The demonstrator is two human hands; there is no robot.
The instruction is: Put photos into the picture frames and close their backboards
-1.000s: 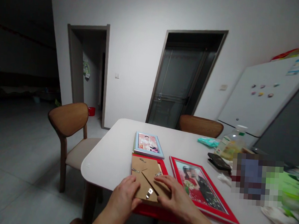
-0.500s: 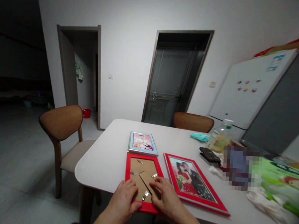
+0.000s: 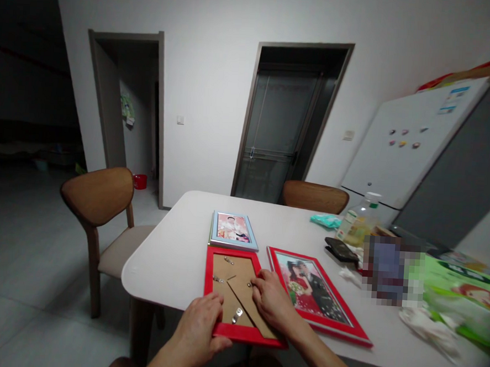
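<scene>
A red picture frame (image 3: 210,270) lies back side up at the near table edge, with a brown backing board (image 3: 217,295) and small metal clips (image 3: 237,316) around it. A diagonal stand strip is cut across the board. My left hand (image 3: 201,325) grips the frame's lower left side, thumb on the near red edge. My right hand (image 3: 273,299) reaches over the right side, its fingers closed at the right-hand clip (image 3: 250,284), which they partly cover. Beside it, a larger red picture frame (image 3: 317,293) lies photo up. Just beyond is a light blue picture frame (image 3: 234,231), also photo up.
Across the white table (image 3: 161,261) to the right are a black wallet-like item (image 3: 341,250), a plastic bottle (image 3: 358,221), a teal packet (image 3: 326,220), crumpled tissues (image 3: 427,330) and a green package (image 3: 466,291). Wooden chairs (image 3: 99,194) stand at the left and far side.
My right hand has moved up from the lower right of the backing board to the right-hand clip. My left hand stays at the frame's lower left. The view has shifted slightly.
</scene>
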